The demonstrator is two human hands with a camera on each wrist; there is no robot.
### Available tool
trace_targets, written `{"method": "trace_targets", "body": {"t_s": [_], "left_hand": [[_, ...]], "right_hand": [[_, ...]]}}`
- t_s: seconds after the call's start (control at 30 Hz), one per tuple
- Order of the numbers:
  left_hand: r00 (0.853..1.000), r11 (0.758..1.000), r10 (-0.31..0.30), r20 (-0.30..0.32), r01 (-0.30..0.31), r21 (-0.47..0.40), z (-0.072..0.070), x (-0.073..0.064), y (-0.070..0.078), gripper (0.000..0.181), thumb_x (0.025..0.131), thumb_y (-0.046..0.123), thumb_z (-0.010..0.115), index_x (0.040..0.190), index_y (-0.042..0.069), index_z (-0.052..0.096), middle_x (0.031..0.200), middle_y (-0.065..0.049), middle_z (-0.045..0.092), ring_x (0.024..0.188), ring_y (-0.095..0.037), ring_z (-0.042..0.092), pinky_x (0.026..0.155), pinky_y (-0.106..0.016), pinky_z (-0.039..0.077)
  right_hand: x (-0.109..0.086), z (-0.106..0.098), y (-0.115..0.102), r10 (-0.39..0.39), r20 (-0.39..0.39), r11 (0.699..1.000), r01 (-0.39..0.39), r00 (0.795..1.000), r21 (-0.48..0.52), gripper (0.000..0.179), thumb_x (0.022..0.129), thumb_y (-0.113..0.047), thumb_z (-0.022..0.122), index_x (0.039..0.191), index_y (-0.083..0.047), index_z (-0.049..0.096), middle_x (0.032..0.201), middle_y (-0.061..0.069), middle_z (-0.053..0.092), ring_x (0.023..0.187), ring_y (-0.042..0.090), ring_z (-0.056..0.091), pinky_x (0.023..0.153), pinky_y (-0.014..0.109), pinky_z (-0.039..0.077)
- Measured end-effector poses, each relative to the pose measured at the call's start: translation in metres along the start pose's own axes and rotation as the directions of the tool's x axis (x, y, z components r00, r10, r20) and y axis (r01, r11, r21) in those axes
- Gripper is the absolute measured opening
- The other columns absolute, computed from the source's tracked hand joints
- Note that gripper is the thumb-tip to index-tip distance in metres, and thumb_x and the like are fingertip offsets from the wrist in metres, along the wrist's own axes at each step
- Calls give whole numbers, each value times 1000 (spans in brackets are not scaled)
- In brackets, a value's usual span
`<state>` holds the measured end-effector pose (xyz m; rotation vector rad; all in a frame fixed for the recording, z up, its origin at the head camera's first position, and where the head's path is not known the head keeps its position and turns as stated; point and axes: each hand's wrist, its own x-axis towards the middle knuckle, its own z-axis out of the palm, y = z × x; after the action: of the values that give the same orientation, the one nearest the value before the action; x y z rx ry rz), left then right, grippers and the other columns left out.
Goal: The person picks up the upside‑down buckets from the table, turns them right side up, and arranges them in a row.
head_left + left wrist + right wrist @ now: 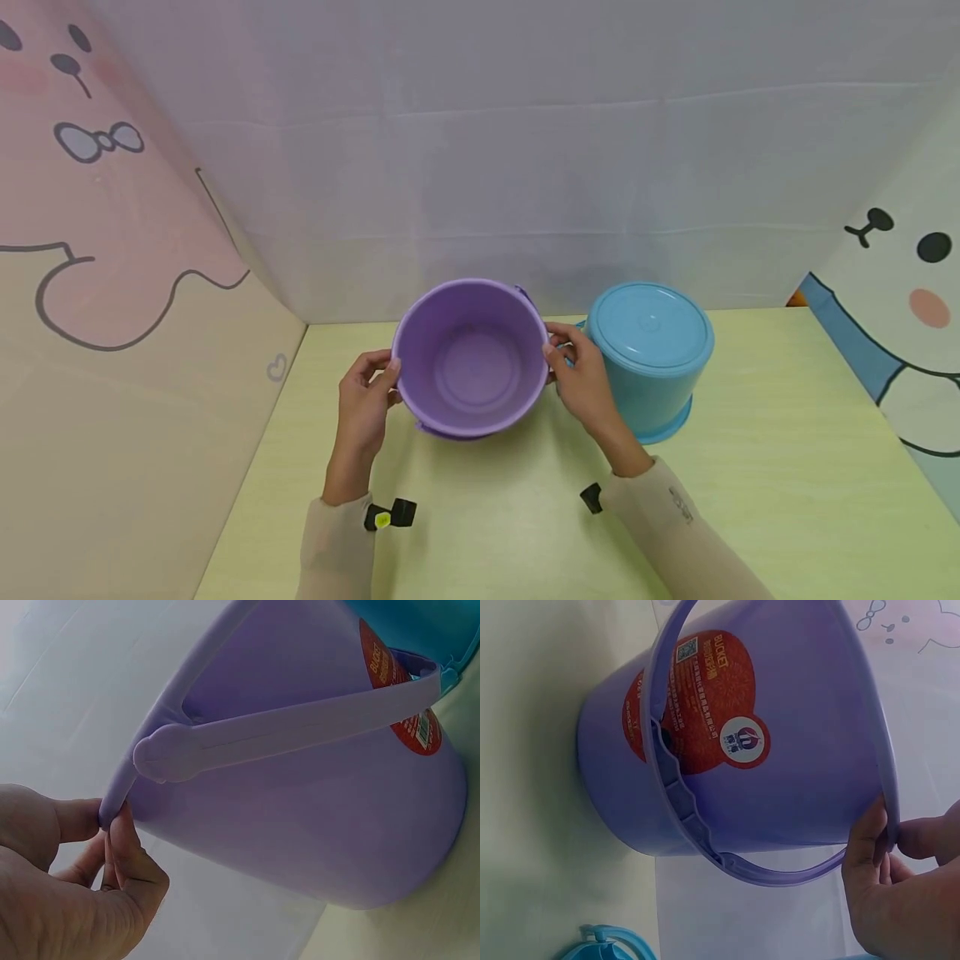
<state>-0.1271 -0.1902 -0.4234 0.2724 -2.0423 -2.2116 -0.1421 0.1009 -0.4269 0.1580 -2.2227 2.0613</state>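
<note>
Between both hands is a purple bucket (480,367), its open mouth facing up toward the head camera. My left hand (365,400) pinches the rim at its left side, thumb inside and fingers outside. The right hand (581,375) pinches the rim opposite in the same way. The bucket's purple handle (300,735) hangs down along the near side of its wall. A red label (712,697) with the word BUCKET shows on the wall in the right wrist view. Beside my right hand a blue bucket (651,358) stands upside down, base up.
The buckets are on a pale yellow-green table (787,467). A whitish sheet (525,167) hangs behind it. Panels with cartoon animals, a pink one (112,192) and a white one (900,317), stand at the left and right. Black wrist straps (390,514) sit on the sleeves.
</note>
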Motion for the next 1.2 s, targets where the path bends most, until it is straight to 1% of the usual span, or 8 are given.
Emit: {"method": "trace_targets", "body": {"t_s": [0.23,0.4,0.63,0.77,0.93,1.13,1.2], "left_hand": [[1000,1000,-15,-12,15,-23,0,6,1,20,106,0,59,124,-8,59,100,-2,59,71,-6,63,63,-18,55],[999,999,-28,-15,28,-19,1,10,3,19,106,1,60,124,-7,60,100,-2,59,72,-6,62,62,-17,54],[999,999,-39,-23,39,-16,2,16,5,21,107,2,60,125,-9,60,99,-1,59,72,-6,61,62,-16,53],[999,999,-48,-15,47,-25,2,19,5,22,107,3,60,126,-9,59,101,-1,59,74,-7,61,63,-16,54],[999,998,-52,-1,52,-33,2,24,5,24,108,3,59,128,-10,57,102,0,60,78,-7,61,65,-17,57],[997,996,-81,6,81,-42,3,32,5,24,108,5,58,128,-8,57,103,1,59,80,-7,60,68,-17,56],[996,995,-91,12,91,-47,3,34,6,24,109,6,58,129,-8,56,104,1,59,81,-7,59,68,-17,56]], "right_hand": [[7,3,0,-12,-3,1000,12,1000,-19,35,107,5,52,141,9,57,108,23,56,76,11,61,63,23,60],[12,4,0,-6,-8,1000,6,1000,-12,35,107,5,52,141,11,56,109,21,56,76,10,61,64,22,60],[16,5,0,11,-8,1000,-11,1000,-25,37,107,4,52,144,9,55,111,21,56,78,15,62,67,25,61],[19,6,1,16,-17,999,-17,1000,-32,37,107,4,52,144,9,55,111,22,57,78,15,62,67,23,60],[24,8,0,30,-27,999,-31,999,-16,36,106,6,53,142,10,56,110,21,56,77,13,61,66,19,59],[30,9,-1,57,-30,998,-57,998,-1,36,106,5,53,142,11,55,110,18,55,74,9,60,65,18,58],[33,9,-1,65,-33,998,-65,997,-1,36,107,5,53,142,11,56,110,17,55,75,10,60,65,18,57]]}}
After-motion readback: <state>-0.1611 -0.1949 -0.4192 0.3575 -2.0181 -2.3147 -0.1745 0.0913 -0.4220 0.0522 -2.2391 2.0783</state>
